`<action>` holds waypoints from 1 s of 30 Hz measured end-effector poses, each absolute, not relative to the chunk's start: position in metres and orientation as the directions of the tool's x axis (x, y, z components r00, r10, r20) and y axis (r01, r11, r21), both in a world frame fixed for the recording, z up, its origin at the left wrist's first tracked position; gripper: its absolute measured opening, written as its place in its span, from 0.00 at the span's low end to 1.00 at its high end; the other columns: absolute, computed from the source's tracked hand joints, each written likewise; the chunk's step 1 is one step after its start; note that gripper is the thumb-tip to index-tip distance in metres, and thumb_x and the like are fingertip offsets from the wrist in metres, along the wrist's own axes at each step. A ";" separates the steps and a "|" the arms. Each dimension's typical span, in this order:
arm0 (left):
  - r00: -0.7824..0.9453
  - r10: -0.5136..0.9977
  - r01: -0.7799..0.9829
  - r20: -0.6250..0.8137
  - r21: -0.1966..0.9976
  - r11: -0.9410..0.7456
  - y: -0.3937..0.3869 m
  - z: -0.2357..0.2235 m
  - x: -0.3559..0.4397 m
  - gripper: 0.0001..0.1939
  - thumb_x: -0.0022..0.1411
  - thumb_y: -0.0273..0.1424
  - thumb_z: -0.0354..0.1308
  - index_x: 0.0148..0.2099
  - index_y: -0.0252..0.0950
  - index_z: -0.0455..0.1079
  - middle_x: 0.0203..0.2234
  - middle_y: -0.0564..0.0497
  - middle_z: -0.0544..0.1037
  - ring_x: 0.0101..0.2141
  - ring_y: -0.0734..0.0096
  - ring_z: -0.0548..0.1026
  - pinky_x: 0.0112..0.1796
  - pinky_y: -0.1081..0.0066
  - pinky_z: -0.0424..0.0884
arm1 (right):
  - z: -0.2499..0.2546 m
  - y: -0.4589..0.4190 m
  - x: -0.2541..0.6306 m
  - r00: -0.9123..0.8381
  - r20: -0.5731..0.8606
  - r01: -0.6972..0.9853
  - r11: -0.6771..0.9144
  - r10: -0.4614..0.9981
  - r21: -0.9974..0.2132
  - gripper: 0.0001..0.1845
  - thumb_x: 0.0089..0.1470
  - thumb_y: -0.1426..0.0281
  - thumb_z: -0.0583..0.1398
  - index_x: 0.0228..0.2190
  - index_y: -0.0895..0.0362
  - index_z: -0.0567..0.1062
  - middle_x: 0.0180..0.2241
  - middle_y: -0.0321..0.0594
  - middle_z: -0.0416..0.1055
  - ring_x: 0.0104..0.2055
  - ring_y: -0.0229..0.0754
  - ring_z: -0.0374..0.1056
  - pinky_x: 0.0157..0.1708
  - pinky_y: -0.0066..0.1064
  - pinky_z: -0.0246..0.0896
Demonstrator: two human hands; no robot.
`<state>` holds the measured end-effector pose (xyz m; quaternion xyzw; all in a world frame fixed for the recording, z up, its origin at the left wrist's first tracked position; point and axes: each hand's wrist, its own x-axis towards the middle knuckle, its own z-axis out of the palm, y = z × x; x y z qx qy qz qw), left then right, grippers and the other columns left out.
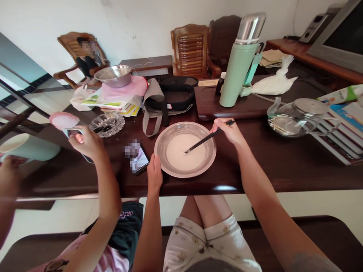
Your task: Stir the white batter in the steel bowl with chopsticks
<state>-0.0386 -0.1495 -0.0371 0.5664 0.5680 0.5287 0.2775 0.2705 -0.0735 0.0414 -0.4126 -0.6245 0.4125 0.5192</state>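
Note:
A metal bowl [170, 170] holding white batter stands on the dark wooden table [283, 162] in front of me. My left hand [154, 172] grips the bowl's near-left rim, fingers closed on it. My right hand [228, 130] is closed on a pair of dark chopsticks [208, 138] whose tips dip into the batter. A phone [138, 158] lies just left of the bowl.
Another person's hand [85, 141] at my left holds a pink-lidded object [64, 121], beside a green cup [31, 148]. A glass ashtray [107, 124], a grey bag [170, 99], a green thermos [238, 64], a glass teapot [297, 117], books [346, 132] and wooden chairs surround the bowl.

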 end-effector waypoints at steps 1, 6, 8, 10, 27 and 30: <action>-0.206 0.937 0.346 0.281 0.917 -0.199 -0.150 -0.037 -0.039 0.38 0.70 0.60 0.45 0.52 0.28 0.72 0.45 0.41 0.76 0.45 0.63 0.73 0.48 0.71 0.68 | 0.042 -0.074 0.270 -0.173 0.294 0.080 0.311 0.940 -0.947 0.27 0.55 0.47 0.63 0.19 0.55 0.78 0.22 0.38 0.78 0.28 0.41 0.75 0.33 0.32 0.65; -0.215 0.940 0.339 0.267 0.923 -0.184 -0.150 -0.038 -0.039 0.38 0.70 0.60 0.45 0.52 0.28 0.72 0.47 0.41 0.75 0.45 0.63 0.73 0.47 0.71 0.68 | 0.042 -0.073 0.267 -0.232 0.288 0.116 0.321 0.929 -0.940 0.24 0.55 0.48 0.63 0.23 0.54 0.81 0.28 0.39 0.81 0.32 0.41 0.76 0.34 0.32 0.64; -0.209 0.941 0.338 0.266 0.923 -0.186 -0.150 -0.038 -0.039 0.38 0.70 0.60 0.45 0.53 0.28 0.72 0.46 0.41 0.75 0.45 0.63 0.73 0.47 0.71 0.68 | 0.041 -0.072 0.270 -0.130 0.315 0.129 0.331 0.940 -0.935 0.25 0.55 0.47 0.63 0.22 0.54 0.80 0.26 0.39 0.81 0.30 0.40 0.74 0.32 0.31 0.62; -0.205 0.941 0.337 0.269 0.922 -0.190 -0.150 -0.039 -0.040 0.39 0.69 0.61 0.45 0.52 0.28 0.72 0.45 0.41 0.75 0.45 0.63 0.73 0.47 0.70 0.68 | 0.041 -0.072 0.272 -0.095 0.313 0.109 0.322 0.945 -0.940 0.27 0.55 0.47 0.63 0.19 0.55 0.78 0.23 0.38 0.79 0.27 0.40 0.73 0.29 0.31 0.60; -0.230 0.936 0.358 0.266 0.918 -0.173 -0.150 -0.035 -0.037 0.38 0.69 0.60 0.45 0.52 0.28 0.72 0.46 0.41 0.75 0.45 0.63 0.73 0.46 0.71 0.69 | 0.047 -0.076 0.265 -0.261 0.269 0.109 0.305 0.927 -0.946 0.26 0.54 0.45 0.63 0.21 0.54 0.79 0.26 0.39 0.81 0.33 0.43 0.77 0.37 0.34 0.67; -0.223 0.937 0.353 0.268 0.919 -0.178 -0.151 -0.035 -0.038 0.37 0.70 0.60 0.46 0.51 0.28 0.72 0.45 0.41 0.75 0.44 0.63 0.73 0.46 0.71 0.69 | 0.046 -0.075 0.268 -0.151 0.312 0.134 0.332 0.938 -0.934 0.25 0.54 0.46 0.63 0.21 0.54 0.79 0.26 0.39 0.80 0.32 0.42 0.75 0.37 0.33 0.67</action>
